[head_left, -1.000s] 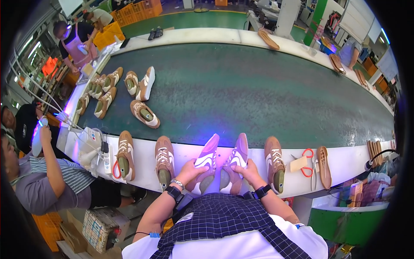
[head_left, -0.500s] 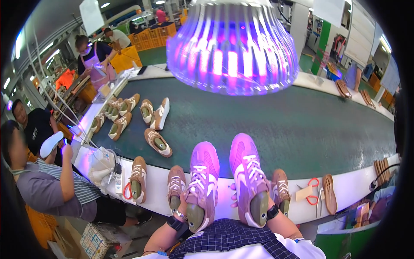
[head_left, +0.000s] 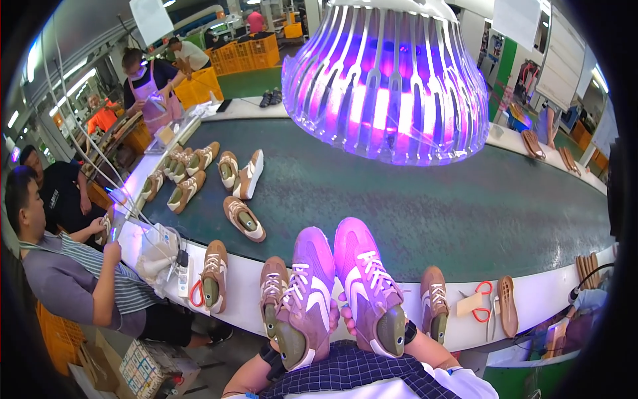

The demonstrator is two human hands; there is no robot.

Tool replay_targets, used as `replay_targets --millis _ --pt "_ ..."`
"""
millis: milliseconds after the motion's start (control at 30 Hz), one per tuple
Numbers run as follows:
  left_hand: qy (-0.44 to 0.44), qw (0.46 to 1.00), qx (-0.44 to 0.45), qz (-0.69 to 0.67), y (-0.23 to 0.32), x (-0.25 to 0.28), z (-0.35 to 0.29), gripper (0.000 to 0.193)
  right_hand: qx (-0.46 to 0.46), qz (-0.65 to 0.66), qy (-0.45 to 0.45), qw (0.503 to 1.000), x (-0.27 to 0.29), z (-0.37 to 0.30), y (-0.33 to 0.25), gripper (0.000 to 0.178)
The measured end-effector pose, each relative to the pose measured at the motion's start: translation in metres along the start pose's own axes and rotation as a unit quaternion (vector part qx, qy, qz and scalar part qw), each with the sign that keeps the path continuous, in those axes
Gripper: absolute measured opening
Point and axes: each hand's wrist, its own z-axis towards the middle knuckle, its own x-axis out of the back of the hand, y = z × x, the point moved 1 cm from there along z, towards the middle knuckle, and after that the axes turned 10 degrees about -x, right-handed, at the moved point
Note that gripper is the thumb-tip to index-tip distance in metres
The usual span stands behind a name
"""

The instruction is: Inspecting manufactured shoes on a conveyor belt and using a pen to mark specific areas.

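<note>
My left hand [head_left: 333,316] is closed round a brown sneaker [head_left: 309,292] with white laces and a pale side stripe. Its match, a second sneaker [head_left: 364,286], is gripped by my right hand [head_left: 347,320]. Both shoes point away from me, side by side with their toes close together, over the near white ledge. An olive shoe last [head_left: 291,342] fills the left one, and another last [head_left: 391,329] fills the right. Purple light tints the toes. Most of each hand is hidden behind its shoe.
A glowing purple lamp [head_left: 389,93] hangs over the green conveyor belt [head_left: 425,213]. Along the near ledge stand single sneakers [head_left: 434,299], red-handled scissors [head_left: 484,302] and a brown shoe upper [head_left: 507,306]. Several sneakers [head_left: 186,191] lie on the belt's left. A co-worker [head_left: 80,279] sits at the left.
The two held sneakers have come together, the right one moving left. The lamp appears farther right in the view. The co-worker at the left has lowered the shoe in hand.
</note>
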Motion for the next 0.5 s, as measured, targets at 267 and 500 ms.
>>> replay_targets --millis 267,500 --pt "0.004 0.981 -0.191 0.022 0.026 -0.069 -0.005 0.085 0.295 -0.245 0.204 0.901 -0.049 0.0 -0.023 0.073" --pt "0.088 0.952 -0.276 -0.096 0.028 -0.043 0.0 0.056 0.41 -0.18 0.252 0.858 -0.038 -0.02 -0.02 0.049"
